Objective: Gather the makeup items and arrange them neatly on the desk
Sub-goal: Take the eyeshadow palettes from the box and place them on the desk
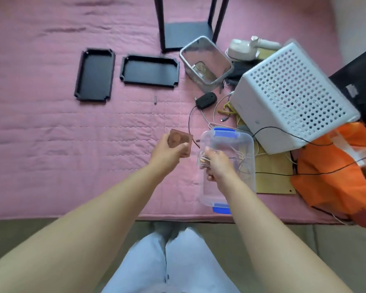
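My left hand (166,153) grips a small brown, see-through makeup case (181,142) above the pink quilt. To its right, my right hand (217,166) reaches into a clear plastic box with blue clips (230,140) and curls around a small item tangled with thin cords; I cannot tell what it is. Two shallow black trays (94,75) (150,70) lie flat at the far left of the quilt. A small dark stick (155,100) lies below the right-hand tray.
A clear grey bin (206,64) holds something small. A white perforated basket (292,96) lies tipped beside an orange bag (334,166), with cables, a black mouse (206,100) and a black stand (188,24) around. The quilt's edge (93,218) runs near my legs.
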`<state>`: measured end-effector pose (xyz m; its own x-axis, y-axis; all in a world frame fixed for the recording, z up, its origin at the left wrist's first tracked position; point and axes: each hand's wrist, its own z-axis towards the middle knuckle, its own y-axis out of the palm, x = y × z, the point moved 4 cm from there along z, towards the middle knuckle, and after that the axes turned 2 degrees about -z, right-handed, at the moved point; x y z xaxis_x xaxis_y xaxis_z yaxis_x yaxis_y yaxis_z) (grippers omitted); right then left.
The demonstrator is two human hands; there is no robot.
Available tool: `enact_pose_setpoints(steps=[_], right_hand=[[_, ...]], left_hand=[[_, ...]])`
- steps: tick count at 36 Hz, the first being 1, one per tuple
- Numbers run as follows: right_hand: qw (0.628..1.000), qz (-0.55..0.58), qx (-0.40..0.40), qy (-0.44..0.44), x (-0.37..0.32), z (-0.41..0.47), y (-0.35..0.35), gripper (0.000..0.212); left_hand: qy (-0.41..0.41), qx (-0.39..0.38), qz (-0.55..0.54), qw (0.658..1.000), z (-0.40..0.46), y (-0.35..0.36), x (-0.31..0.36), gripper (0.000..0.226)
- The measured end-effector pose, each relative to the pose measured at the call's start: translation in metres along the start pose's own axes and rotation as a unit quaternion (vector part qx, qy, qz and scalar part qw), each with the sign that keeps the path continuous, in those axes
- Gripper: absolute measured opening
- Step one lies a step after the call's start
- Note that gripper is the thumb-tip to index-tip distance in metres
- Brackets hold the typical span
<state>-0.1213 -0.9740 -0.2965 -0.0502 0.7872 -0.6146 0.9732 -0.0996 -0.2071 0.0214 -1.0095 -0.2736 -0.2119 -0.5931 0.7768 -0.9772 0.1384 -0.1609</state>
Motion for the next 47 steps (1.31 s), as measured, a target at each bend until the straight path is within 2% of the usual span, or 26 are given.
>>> enact_pose_setpoints(steps=[3,9,20,24,29,32,35,39,43,47], right_hand=[[0.998,-0.046,-0.022,-0.041,-0.02,-0.028,0.03,0.017],[0.975,-0.15,-0.107,-0.127,-0.046,-0.088,0.104,0.025],[0.888,-0.303,-0.229,-0.261,-0.046,-0.204,0.287,0.024],[0.853,-0.336,-0.28,-0.285,-0.029,-0.249,0.369,0.025],[0.82,-0.356,-0.33,-0.304,-0.003,-0.307,0.459,0.032],[0.796,-0.38,-0.351,-0.315,0.016,-0.34,0.514,0.032],[0.774,-0.398,-0.374,-0.322,0.033,-0.372,0.567,0.03],[0.745,-0.41,-0.415,-0.324,0.047,-0.406,0.633,0.04],[0.729,-0.431,-0.426,-0.317,0.052,-0.426,0.703,0.023],[0.713,-0.437,-0.46,-0.3,0.057,-0.445,0.778,0.014]], left_hand=[[-0.002,0.035,-0.032,0.999,-0.035,-0.039,-0.004,0.009],[-0.009,0.14,-0.102,0.985,-0.105,-0.115,-0.019,0.003],[-0.007,0.342,-0.197,0.919,-0.218,-0.277,-0.092,0.011],[-0.003,0.401,-0.213,0.891,-0.262,-0.348,-0.126,0.012],[-0.044,0.416,-0.195,0.887,-0.314,-0.428,-0.185,0.022],[-0.059,0.442,-0.201,0.872,-0.343,-0.478,-0.219,0.018],[-0.066,0.471,-0.224,0.85,-0.368,-0.526,-0.25,0.023],[-0.079,0.501,-0.257,0.823,-0.391,-0.575,-0.28,0.026],[-0.086,0.538,-0.282,0.79,-0.404,-0.628,-0.303,0.018],[-0.09,0.566,-0.295,0.765,-0.414,-0.684,-0.32,0.019]])
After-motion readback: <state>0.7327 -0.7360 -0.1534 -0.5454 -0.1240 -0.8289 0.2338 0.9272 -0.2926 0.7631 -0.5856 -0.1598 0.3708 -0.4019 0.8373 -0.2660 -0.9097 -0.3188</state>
